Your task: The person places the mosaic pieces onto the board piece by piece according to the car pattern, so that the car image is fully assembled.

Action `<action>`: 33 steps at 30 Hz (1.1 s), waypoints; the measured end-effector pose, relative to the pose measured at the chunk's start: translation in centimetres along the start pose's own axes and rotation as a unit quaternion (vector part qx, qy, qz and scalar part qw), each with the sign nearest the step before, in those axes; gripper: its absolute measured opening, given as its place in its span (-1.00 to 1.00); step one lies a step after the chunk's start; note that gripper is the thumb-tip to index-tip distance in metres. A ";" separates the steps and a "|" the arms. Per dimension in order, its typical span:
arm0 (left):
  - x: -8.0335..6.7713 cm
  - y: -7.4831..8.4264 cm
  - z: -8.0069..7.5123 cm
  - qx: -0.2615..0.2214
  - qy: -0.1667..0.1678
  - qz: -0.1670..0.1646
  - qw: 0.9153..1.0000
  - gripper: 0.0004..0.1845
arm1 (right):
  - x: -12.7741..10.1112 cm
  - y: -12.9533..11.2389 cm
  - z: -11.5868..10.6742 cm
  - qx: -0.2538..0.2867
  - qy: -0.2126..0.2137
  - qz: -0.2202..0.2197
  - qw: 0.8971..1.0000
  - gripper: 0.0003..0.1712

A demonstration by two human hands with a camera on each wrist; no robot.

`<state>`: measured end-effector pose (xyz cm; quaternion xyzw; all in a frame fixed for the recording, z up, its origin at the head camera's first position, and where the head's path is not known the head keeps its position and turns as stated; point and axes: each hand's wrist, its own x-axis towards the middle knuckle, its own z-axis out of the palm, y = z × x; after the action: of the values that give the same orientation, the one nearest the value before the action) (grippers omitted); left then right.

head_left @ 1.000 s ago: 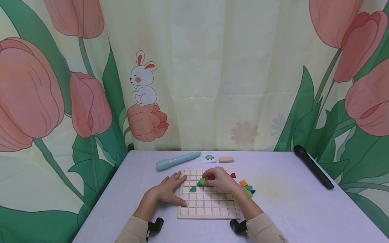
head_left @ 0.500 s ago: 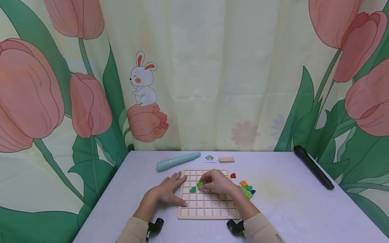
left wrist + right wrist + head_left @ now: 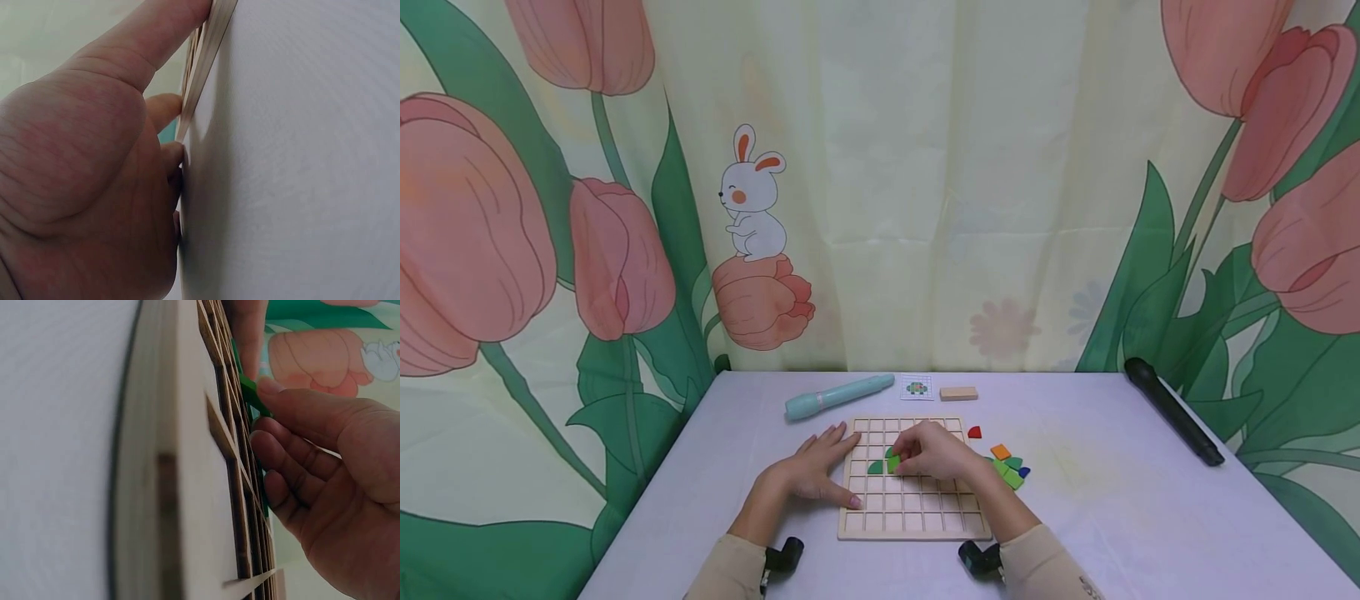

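Note:
A wooden grid board (image 3: 925,535) lies flat on the white table. My left hand (image 3: 811,471) is spread at its left side, with thumb and fingertips touching the edge; the left wrist view shows the thumb (image 3: 150,44) on the board's rim. With thumb and fingers, my right hand (image 3: 936,450) pinches a light green square tile (image 3: 892,465) at the grid's upper left part. The right wrist view shows the tile (image 3: 251,394) tilted against the grid slots. Beside it sit dark green quarter-round tiles, one to the left (image 3: 876,468) and another, partly covered, above.
Right of the board lie a red tile (image 3: 974,432), an orange tile (image 3: 1001,452), a blue tile (image 3: 1024,472) and several green tiles (image 3: 1009,477). Behind it are a teal tube (image 3: 839,397), a pattern card (image 3: 917,387) and a wooden block (image 3: 958,393). A black stick (image 3: 1174,413) lies far right.
My right hand has moved slightly left and toward me, bringing the light green tile from above the upper dark green tile to the spot just below it. My left hand stays in place.

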<state>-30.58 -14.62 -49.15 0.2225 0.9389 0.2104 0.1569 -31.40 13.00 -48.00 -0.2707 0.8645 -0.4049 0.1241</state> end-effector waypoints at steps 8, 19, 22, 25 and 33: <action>0.0 -0.2 0.2 -0.001 0.002 0.001 1.000 0.27 | 0.1 0.2 0.3 -0.010 0.001 -0.015 1.000 -0.83; 0.1 -0.1 0.1 0.000 0.001 -0.001 1.000 0.27 | 0.2 0.2 0.6 -0.022 0.005 -0.003 1.000 -0.81; 0.1 -0.2 0.1 0.002 0.001 0.000 1.000 0.27 | 0.2 0.2 0.6 -0.023 0.007 -0.001 1.000 -0.81; 0.1 -0.2 0.1 0.003 0.002 0.002 1.000 0.27 | 0.2 0.2 0.6 -0.024 0.009 -0.002 1.000 -0.80; 0.1 -0.2 0.1 0.004 0.000 0.002 1.000 0.27 | -0.2 -0.3 0.0 -0.035 0.023 0.001 0.999 -0.78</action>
<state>-30.68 -14.75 -49.35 0.2252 0.9392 0.2075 0.1553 -31.12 12.94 -47.73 -0.2652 0.8809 -0.3804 0.0951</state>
